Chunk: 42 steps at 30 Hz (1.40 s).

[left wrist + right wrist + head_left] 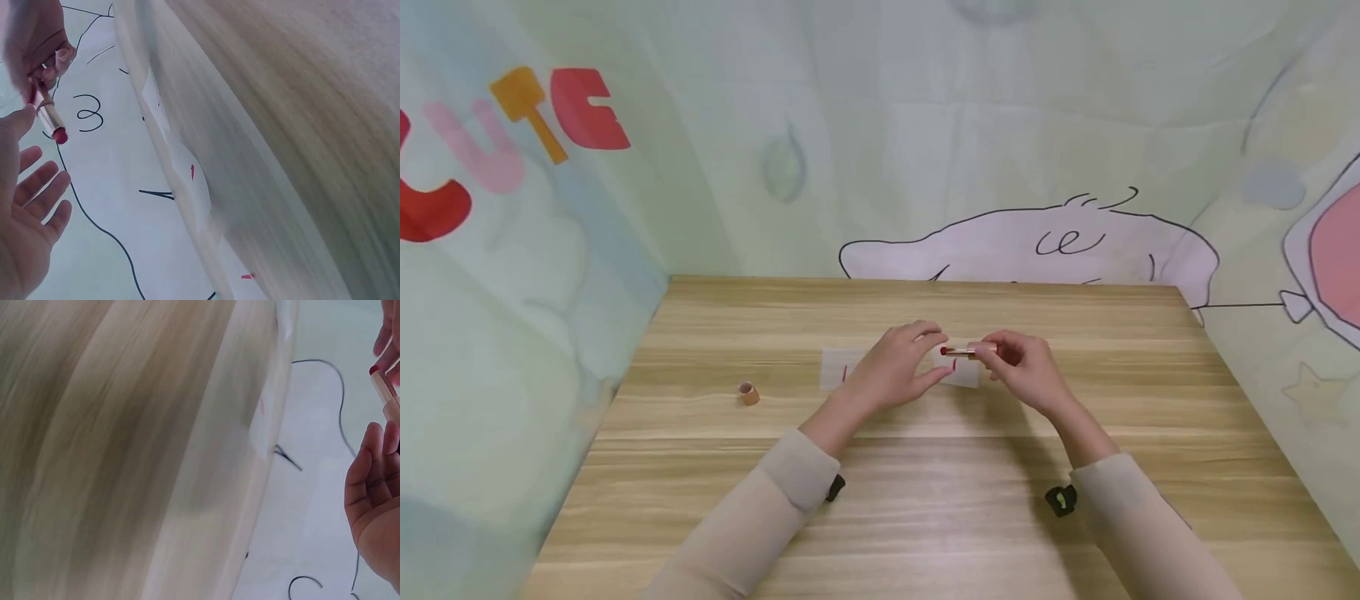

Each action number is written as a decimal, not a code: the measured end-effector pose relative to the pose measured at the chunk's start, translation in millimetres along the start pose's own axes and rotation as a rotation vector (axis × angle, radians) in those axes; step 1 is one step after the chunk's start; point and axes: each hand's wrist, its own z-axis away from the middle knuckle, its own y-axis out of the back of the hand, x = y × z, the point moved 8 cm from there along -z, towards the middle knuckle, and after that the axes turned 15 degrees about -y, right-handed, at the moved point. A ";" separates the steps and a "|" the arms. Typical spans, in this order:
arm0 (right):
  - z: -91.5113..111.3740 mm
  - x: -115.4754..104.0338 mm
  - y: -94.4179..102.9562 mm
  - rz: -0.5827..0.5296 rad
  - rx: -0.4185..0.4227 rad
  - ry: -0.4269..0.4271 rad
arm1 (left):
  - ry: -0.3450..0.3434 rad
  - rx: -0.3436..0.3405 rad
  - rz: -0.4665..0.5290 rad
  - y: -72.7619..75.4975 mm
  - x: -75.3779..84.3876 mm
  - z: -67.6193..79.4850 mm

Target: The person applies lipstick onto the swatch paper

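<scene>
While the right hand (1022, 367) pinches the lipstick (959, 352) toward the worktop's (940, 508) far edge, the left hand (891, 367) hangs empty; papers (832, 372) already bear red strokes (954, 365), the cap (749, 397) still off, nearer the left edge.

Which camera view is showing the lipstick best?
The left wrist view: the lipstick appears close, with red tip and barrel inside the frame. The head view shows it smaller, in the right hand; the right wrist view cuts it at the right edge.

Wood-grain tabletop (925, 517), pale green printed backdrop (887, 142) on three sides. CUTE lettering (523, 96) left, white outlined cartoon figure (1000, 246) behind far edge, pink balloon (1339, 258) right (partly cropped).
</scene>
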 end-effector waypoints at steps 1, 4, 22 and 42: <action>1.2 -3.0 -1.6 -0.005 -0.010 0.007 | 0.002 0.001 0.009 0.8 0.4 0.4; 4.2 -11.5 -6.3 -0.023 -0.035 0.025 | -0.012 0.016 0.028 3.5 1.9 0.9; 7.7 -31.5 -28.5 -0.051 -0.126 0.076 | -0.015 0.066 0.066 23.0 1.0 6.5; 7.1 -33.0 -39.7 -0.109 -0.247 0.007 | -0.176 0.159 -0.085 37.1 8.2 16.4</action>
